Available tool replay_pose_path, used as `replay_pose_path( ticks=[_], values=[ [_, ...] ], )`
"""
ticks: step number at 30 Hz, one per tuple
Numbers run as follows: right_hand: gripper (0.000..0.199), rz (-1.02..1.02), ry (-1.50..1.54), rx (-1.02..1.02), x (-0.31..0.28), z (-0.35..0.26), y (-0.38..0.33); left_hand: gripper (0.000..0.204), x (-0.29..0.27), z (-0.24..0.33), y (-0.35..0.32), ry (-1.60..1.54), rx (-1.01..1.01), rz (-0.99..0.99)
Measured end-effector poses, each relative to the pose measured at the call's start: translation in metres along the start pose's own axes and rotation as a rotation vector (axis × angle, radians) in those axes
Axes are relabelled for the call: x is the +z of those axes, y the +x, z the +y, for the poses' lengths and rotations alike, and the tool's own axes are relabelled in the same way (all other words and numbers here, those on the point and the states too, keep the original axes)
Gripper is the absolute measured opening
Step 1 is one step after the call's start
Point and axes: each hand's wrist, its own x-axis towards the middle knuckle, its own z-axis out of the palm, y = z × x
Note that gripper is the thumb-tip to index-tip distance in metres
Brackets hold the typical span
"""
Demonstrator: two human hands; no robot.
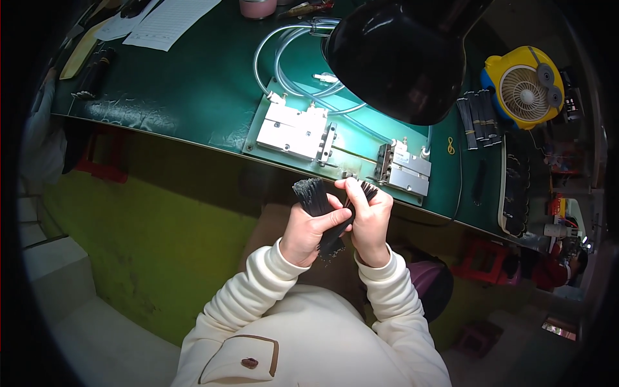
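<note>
My left hand (303, 235) is closed around a thick bundle of thin black strips (311, 195). They may be cut tubing or wires, but I cannot tell which. The ends fan out above and below my fingers. Close against it, my right hand (372, 222) pinches a smaller bunch of black strips (369, 190), whose tips stick out past the thumb and index finger. Both hands are just in front of the bench edge. Beyond them is a metal fixture with a left pneumatic block (293, 130) and a right pneumatic block (407, 171), mounted on a plate.
A black lamp head (400, 61) hangs low over the green bench (193, 77). Clear air hoses (277, 58) loop behind the fixture. At the right are bundled black strips (478, 119), a yellow fan (525, 90) and a tray of black parts (505, 187). Papers (171, 26) lie far left.
</note>
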Motion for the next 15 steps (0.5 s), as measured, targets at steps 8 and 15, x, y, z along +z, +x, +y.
replay_pose_path(
  ticks=[8,15],
  values=[
    [0.019,0.021,-0.004,0.044,0.0030,-0.0062,-0.0021,0.012,-0.0012,-0.0006,-0.0001,-0.003,0.009,-0.022],
    [0.025,0.091,-0.019,-0.017,0.0091,0.0001,-0.0021,0.011,-0.0033,0.0057,-0.0016,-0.029,-0.012,-0.078]
  ],
)
